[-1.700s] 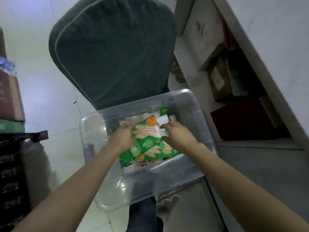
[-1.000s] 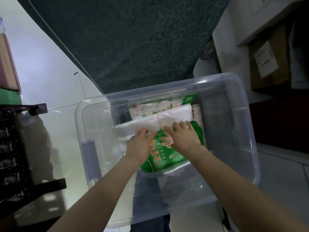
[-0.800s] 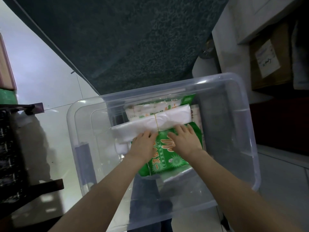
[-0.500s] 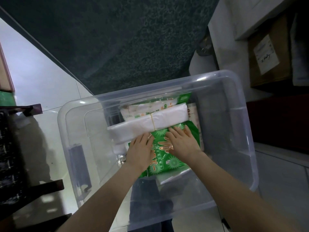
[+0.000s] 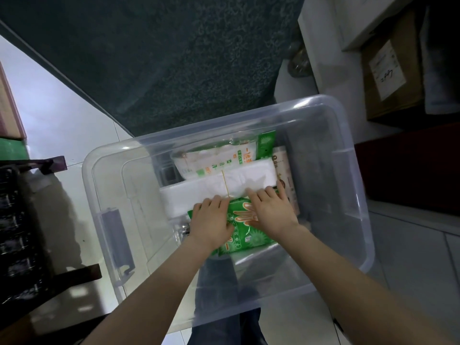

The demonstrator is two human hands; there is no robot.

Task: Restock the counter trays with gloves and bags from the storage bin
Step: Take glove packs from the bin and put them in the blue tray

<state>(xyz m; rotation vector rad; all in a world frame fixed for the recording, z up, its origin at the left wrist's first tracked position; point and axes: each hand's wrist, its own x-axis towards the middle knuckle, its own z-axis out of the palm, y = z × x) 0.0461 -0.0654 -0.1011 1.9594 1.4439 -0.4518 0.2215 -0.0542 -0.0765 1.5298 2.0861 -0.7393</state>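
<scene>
A clear plastic storage bin point(image 5: 348, 135) sits on the floor below me. Inside it, a green pack of gloves point(image 5: 245, 231) lies nearest me. My left hand point(image 5: 211, 224) and my right hand point(image 5: 270, 211) rest flat on top of that pack, fingers together and pointing away. Just beyond my fingertips lies a white bundle of bags point(image 5: 219, 188) tied with a yellow band. Behind it is a white and green pack point(image 5: 216, 161) with orange print. Whether my fingers curl around the green pack cannot be made out.
A dark green mat point(image 5: 161, 58) lies beyond the bin. A dark rack point(image 5: 20, 232) stands on the left. Cardboard boxes point(image 5: 388, 66) sit in a shelf at the upper right, above a dark red surface point(image 5: 410, 168). White tiled floor surrounds the bin.
The green pack has gone from lifted in both hands to lying in the bin under my flat hands. The view moved closer to the bin, and the white bag bundle came into sight.
</scene>
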